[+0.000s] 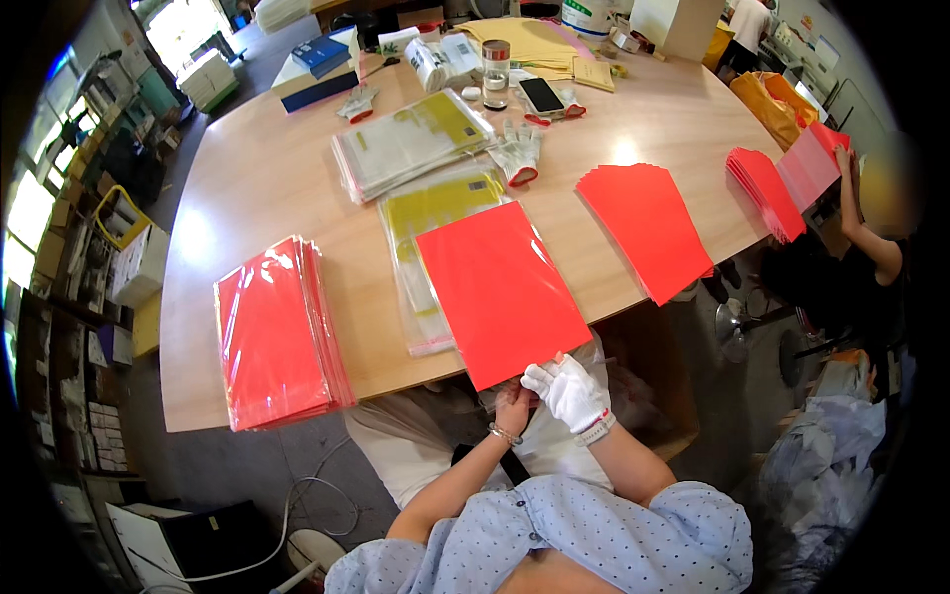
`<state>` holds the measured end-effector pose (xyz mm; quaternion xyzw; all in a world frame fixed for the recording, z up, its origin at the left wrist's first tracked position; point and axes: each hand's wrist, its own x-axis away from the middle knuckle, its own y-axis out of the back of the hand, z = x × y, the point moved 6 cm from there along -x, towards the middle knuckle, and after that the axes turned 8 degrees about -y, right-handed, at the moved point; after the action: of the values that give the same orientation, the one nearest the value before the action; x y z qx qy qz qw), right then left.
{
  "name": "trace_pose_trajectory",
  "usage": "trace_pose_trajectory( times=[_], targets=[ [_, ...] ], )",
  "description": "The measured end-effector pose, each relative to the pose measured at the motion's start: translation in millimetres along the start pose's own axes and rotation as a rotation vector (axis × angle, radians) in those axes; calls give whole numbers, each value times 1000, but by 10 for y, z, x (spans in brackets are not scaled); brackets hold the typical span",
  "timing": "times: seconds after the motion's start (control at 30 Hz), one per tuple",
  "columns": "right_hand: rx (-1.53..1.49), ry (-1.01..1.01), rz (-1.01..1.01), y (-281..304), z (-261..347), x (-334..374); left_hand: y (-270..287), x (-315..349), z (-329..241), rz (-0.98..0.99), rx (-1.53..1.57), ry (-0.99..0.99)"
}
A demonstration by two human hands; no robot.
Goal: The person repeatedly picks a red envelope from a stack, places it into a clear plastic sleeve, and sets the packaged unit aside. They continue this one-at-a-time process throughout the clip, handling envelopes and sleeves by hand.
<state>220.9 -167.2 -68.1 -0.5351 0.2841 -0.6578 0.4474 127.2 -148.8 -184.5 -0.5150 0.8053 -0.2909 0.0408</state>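
Observation:
A large red sheet (505, 292) lies in front of me, its near corner past the table's edge; shine along its right side suggests a clear sleeve around it. My bare left hand (513, 408), with a bracelet at the wrist, is closed at its near edge. My right hand (568, 391), in a white glove with a bare fingertip showing, pinches the same edge just to the right. Beneath the sheet are clear plastic sleeves (406, 223) with a yellow-green print. At left sits a stack of sleeved red sheets (272, 337); at right, a fanned pile of bare red sheets (648, 223).
Farther back are another sleeve pile (411, 144), a work glove (517, 153), a glass (496, 74), a phone (541, 96), blue boxes (322, 64) and yellow envelopes (520, 45). A person (856, 213) at the right handles red sheets beside another red pile (764, 193).

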Motion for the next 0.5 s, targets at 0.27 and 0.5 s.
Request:
trace_pose_trajectory(
  times=[0.27, 0.5],
  targets=[
    [1165, -120, -99, -45, 68, 209, 416, 315, -752, -152, -28, 19],
    [2128, 740, 72, -818, -549, 41, 530, 335, -705, -76, -3, 89]
  ],
)
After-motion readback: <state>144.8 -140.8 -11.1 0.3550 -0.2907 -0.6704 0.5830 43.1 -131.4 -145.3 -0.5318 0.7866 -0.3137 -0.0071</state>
